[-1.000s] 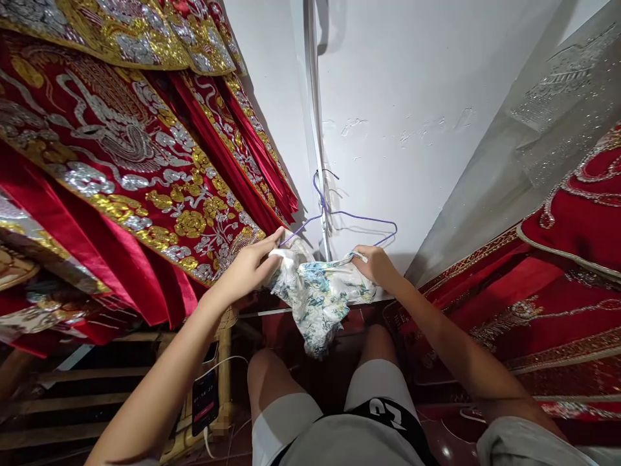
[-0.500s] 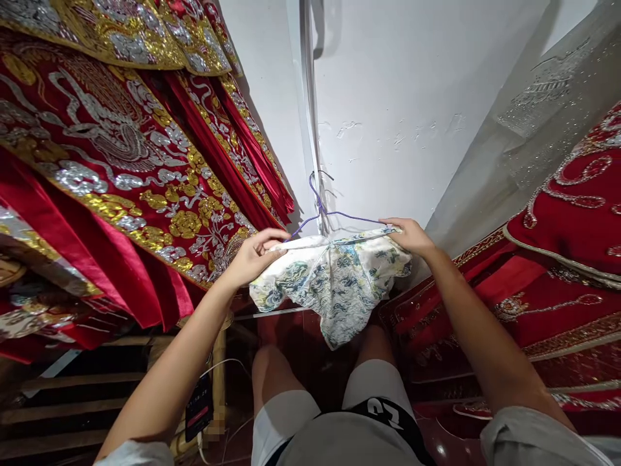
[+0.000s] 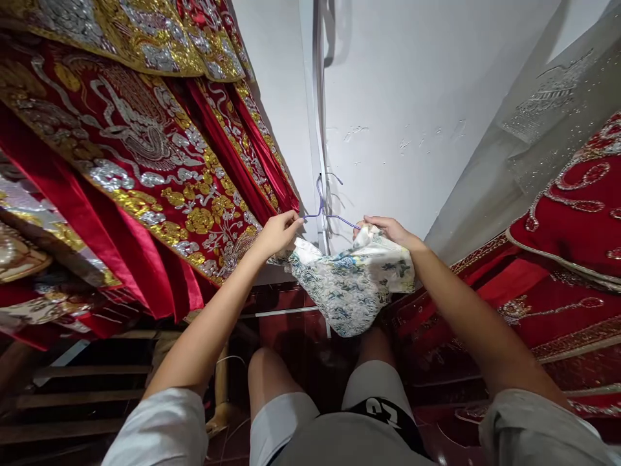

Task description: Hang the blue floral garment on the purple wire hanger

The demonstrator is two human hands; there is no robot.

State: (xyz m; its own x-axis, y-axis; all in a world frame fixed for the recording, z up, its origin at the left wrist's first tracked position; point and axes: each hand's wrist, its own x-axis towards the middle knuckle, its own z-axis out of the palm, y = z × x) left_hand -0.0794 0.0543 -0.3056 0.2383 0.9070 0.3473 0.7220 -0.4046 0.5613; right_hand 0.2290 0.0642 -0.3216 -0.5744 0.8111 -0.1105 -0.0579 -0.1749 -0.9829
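Silky cream cloth (image 3: 352, 288), printed in blue and green, hung bunched just under a purple wire hanger (image 3: 320, 197), whose hook sat close against a white pipe (image 3: 319, 116) on the wall. The left hand (image 3: 277, 234) pinched one top corner at the hanger's left arm. The right hand (image 3: 388, 230) had its fingers closed on the other corner. I judged the cloth only partly on, gathered rather than spread along the wire. Red embroidered robes (image 3: 145, 155) hung beside the left arm.

Short white sleeves (image 3: 160, 427), pale grey shorts (image 3: 286, 421), black patch (image 3: 378, 409) with white lettering
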